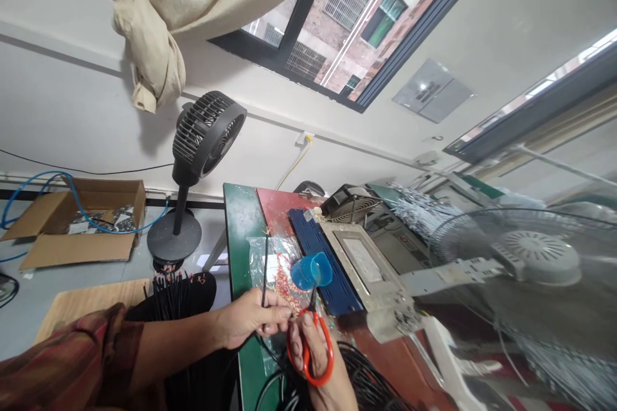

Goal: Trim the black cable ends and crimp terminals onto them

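A thin black cable [265, 263] stands upright from my left hand [255, 318], whose fingers are closed around it; its frayed top end points toward the window. My right hand [313, 343] holds scissors with red-orange handles [328, 359], their dark blades pointing away from me. The fingertips of both hands are close together over the green table edge. Just beyond the blades lies a blue plastic cup [304, 271], tipped on its side. Small red and yellow scraps [283, 279] are scattered on a clear plastic bag [258, 250] beside it.
A blue panel [325, 260] and a beige machine [369, 263] stand right of the cup. Coiled black cables [366, 376] lie near my right wrist. Stripped cables [171, 295] rest on my lap. A black fan [205, 135] and an open carton [103, 205] are at left.
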The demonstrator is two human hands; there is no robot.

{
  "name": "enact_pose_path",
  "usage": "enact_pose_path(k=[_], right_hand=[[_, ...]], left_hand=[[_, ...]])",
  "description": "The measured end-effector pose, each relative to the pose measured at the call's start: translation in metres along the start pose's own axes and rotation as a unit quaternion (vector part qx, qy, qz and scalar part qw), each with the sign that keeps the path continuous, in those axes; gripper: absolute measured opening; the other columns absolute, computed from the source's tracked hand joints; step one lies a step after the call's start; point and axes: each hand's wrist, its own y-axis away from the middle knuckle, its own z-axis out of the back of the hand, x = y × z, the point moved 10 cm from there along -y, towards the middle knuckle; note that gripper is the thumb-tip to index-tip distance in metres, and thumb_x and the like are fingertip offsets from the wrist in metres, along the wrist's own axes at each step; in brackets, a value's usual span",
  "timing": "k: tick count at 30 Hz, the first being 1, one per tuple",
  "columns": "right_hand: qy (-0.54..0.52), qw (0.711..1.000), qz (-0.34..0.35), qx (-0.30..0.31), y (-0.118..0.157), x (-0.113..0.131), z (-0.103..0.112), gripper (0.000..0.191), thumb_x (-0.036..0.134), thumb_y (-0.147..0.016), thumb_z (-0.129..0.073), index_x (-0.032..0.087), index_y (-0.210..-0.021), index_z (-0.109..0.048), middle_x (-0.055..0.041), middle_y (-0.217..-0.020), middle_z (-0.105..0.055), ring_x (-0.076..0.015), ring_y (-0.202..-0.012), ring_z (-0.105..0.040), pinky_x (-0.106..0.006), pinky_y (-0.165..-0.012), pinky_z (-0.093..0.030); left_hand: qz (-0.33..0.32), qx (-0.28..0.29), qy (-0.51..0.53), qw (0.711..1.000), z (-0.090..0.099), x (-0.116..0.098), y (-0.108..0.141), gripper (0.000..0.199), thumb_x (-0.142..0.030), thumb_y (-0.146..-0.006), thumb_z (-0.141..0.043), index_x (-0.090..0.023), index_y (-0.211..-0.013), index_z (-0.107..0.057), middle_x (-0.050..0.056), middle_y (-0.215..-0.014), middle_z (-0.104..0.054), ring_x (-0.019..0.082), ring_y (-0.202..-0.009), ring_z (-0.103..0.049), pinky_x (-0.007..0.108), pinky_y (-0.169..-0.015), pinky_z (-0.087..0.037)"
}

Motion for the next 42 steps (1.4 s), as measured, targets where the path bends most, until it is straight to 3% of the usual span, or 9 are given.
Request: enact_pose_path(k=[7, 19, 42], right_hand=[[0.039, 0.999, -0.007, 0.001, -0.003, -0.006, 0.004, 0.043, 0.055, -0.063, -0.07, 0.017, -0.052, -0.053, 0.004, -0.043, -0.047, -0.0066, -0.039, -0.036, -0.02, -0.04, -0.025], [-0.021, 0.999, -0.024, 0.011, 0.003, -0.003, -0.004, 0.041, 0.051, -0.065, -0.071, 0.017, -0.055, -0.05, 0.0053, -0.046, -0.045, -0.0055, -0.041, -0.033, -0.019, -0.042, -0.024], [0.06, 0.998, -0.007, 0.023, 0.002, -0.003, -0.002, 0.044, 0.055, -0.066, -0.068, 0.016, -0.054, -0.053, 0.0038, -0.044, -0.046, -0.0058, -0.039, -0.037, -0.019, -0.041, -0.024]], left_hand=[[-0.001, 0.011, -0.009, 1.0, 0.0, 0.003, -0.001, 0.038, -0.048, -0.062, -0.072, -0.014, -0.063, -0.054, -0.003, -0.057, -0.05, 0.003, -0.043, -0.03, 0.024, -0.046, -0.012], [0.006, 0.02, 0.029, 0.999, -0.002, 0.004, -0.001, 0.037, -0.047, -0.061, -0.073, -0.015, -0.062, -0.054, -0.001, -0.058, -0.049, 0.004, -0.044, -0.028, 0.025, -0.047, -0.009], [0.002, 0.026, 0.031, 0.999, -0.002, 0.003, 0.001, 0.036, -0.045, -0.061, -0.074, -0.015, -0.063, -0.055, -0.002, -0.056, -0.05, 0.004, -0.044, -0.028, 0.026, -0.048, -0.01]])
